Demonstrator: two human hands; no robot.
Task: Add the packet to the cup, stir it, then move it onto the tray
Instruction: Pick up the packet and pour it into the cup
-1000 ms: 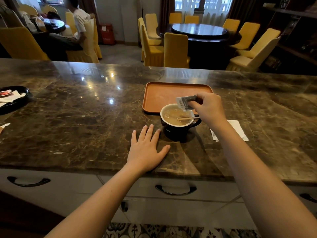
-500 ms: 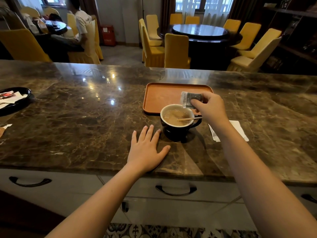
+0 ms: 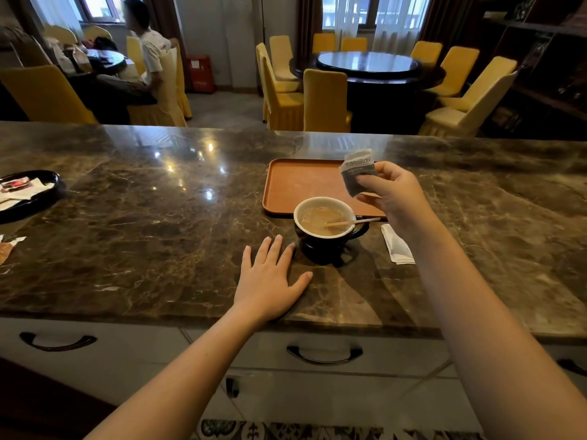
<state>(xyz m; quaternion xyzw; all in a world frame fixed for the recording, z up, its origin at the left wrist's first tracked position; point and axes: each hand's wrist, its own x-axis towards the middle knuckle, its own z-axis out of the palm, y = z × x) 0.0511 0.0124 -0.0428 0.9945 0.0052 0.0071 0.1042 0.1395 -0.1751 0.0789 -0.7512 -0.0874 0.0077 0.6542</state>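
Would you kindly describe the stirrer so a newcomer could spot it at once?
On the marble counter, just before the orange tray, stands a dark cup of milky coffee. The stirrer is the thin pale stick leaning over its right rim, unlike the flat white napkin beside it.

cup (image 3: 327, 231) before tray (image 3: 301, 185) | stirrer (image 3: 352, 222) in cup | napkin (image 3: 397, 244) right

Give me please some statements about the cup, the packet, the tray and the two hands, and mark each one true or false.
1. The right hand holds the packet above the counter. True.
2. The cup stands on the tray. False: it stands on the counter, in front of the tray.
3. A stirrer rests in the cup. True.
4. The left hand grips the cup. False: it lies flat on the counter beside it.
5. The cup is empty. False: it holds a light brown drink.
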